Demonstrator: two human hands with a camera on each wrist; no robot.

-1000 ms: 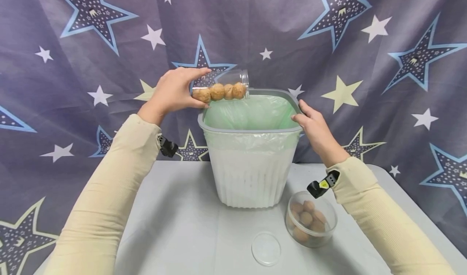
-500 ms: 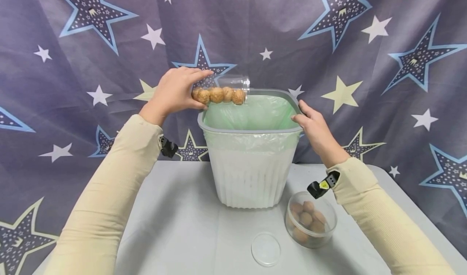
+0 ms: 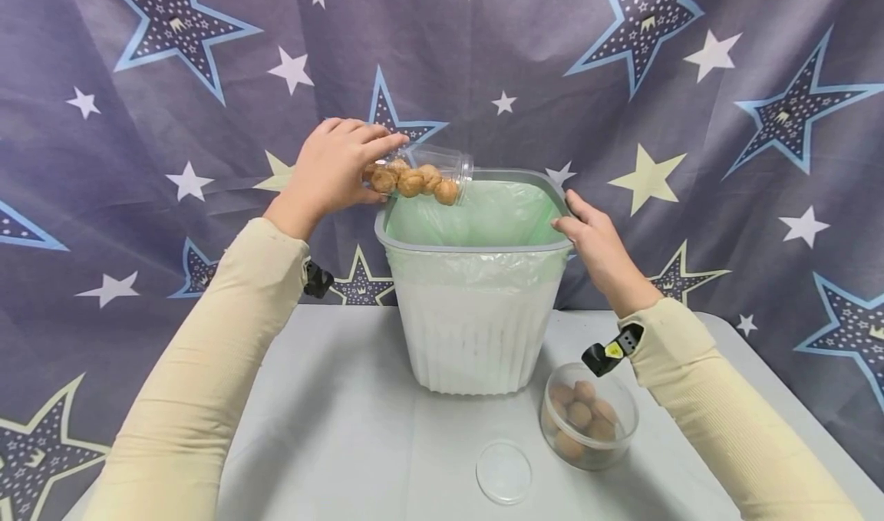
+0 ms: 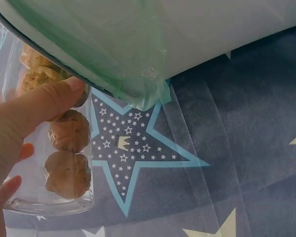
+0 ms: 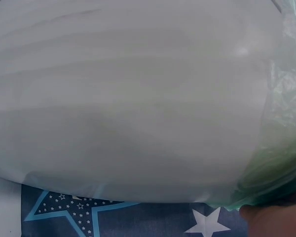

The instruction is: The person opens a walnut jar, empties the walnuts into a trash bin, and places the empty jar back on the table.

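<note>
My left hand (image 3: 331, 164) grips a clear plastic jar (image 3: 442, 158) on its side above the left part of the trash bin (image 3: 476, 321). Several walnuts (image 3: 410, 183) lie along the jar's lower wall, and its mouth tilts slightly down to the right. In the left wrist view, the thumb lies across the jar (image 4: 37, 197), with walnuts (image 4: 68, 173) showing below it. My right hand (image 3: 599, 245) holds the bin's grey rim on the right, its thumb over the edge. A thin green bag (image 3: 476, 214) lines the bin. Only a little of this hand (image 5: 276, 219) shows in the right wrist view.
On the grey table (image 3: 359, 444), a round clear tub (image 3: 630, 436) with several walnuts (image 3: 578, 413) stands right of the bin, below my right forearm. A clear round lid (image 3: 504, 473) lies flat in front. A star-patterned cloth (image 3: 539, 30) hangs behind.
The jar's mouth has dipped from about level to a downward tilt, and the walnuts have shifted inside it. My left hand has turned slightly; the right hand and bin are still.
</note>
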